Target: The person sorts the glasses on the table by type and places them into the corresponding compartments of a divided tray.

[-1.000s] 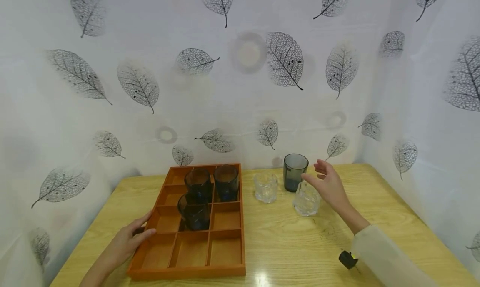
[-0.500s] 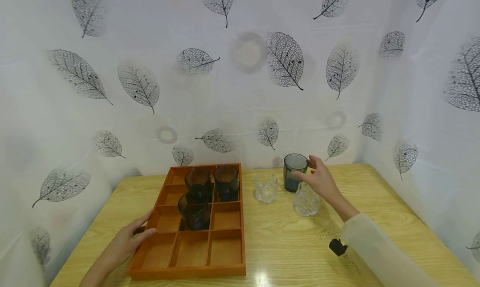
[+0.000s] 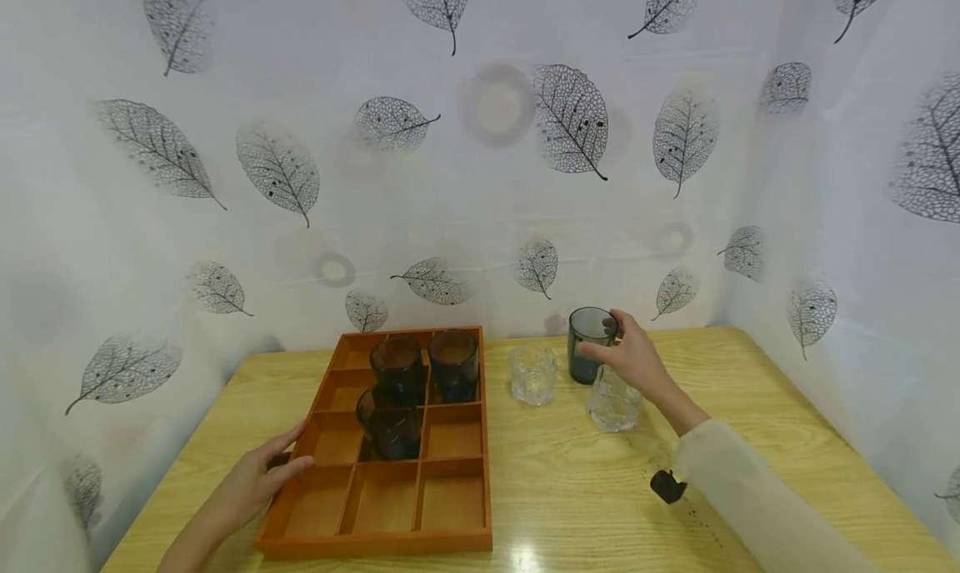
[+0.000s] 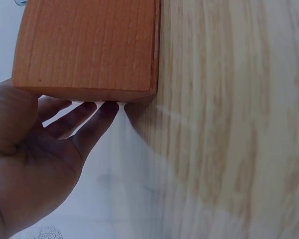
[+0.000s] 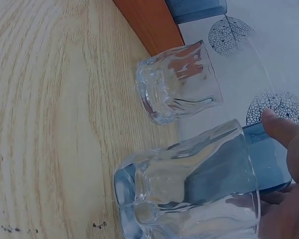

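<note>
My left hand rests against the left side of an orange-brown wooden divided tray. Its fingers lie along the outer wall in the left wrist view, fairly straight, while the thumb reaches the rim. Three dark glasses stand in the tray: one at the back right, one at the back middle, one nearer the front. My right hand holds a grey-blue glass on the table, thumb in front and fingers round its far right side. A clear glass stands just before that hand, partly covering the grey-blue one.
Another clear glass stands between the tray and the grey-blue glass. A small black object lies beside the right sleeve, with dark specks on the wooden table. A leaf-printed white curtain hangs behind and at both sides.
My right hand has moved left and closed round the grey-blue glass. The small black object has shifted left along with the sleeve. My left hand and the tray stay put.
</note>
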The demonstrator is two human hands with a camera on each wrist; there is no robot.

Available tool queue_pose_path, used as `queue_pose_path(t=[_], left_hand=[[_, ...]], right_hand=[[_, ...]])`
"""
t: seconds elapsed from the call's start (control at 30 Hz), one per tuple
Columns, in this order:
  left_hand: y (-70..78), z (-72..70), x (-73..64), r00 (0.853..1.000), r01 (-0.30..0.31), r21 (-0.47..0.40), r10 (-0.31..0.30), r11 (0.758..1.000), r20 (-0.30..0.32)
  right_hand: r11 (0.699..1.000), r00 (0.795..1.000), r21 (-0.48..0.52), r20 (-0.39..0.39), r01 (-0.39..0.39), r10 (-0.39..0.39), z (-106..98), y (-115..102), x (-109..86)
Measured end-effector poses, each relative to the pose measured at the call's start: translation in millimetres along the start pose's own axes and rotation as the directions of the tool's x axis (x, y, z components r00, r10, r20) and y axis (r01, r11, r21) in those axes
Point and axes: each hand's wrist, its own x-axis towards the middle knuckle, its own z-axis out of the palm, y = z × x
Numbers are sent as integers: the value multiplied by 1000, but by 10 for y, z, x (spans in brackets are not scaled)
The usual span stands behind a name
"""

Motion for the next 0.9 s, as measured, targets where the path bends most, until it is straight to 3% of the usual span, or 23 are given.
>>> queue_pose_path(t=[0.57, 0.9], left_hand=[[11, -11, 14, 1000, 27, -16, -27, 999, 15], [-1, -10, 17, 1000, 20, -24, -19, 1000, 19]], right_hand=[[998, 1000, 54, -14, -23, 24, 36, 26, 33], [999, 995, 30, -101, 28, -25, 10, 0, 28]])
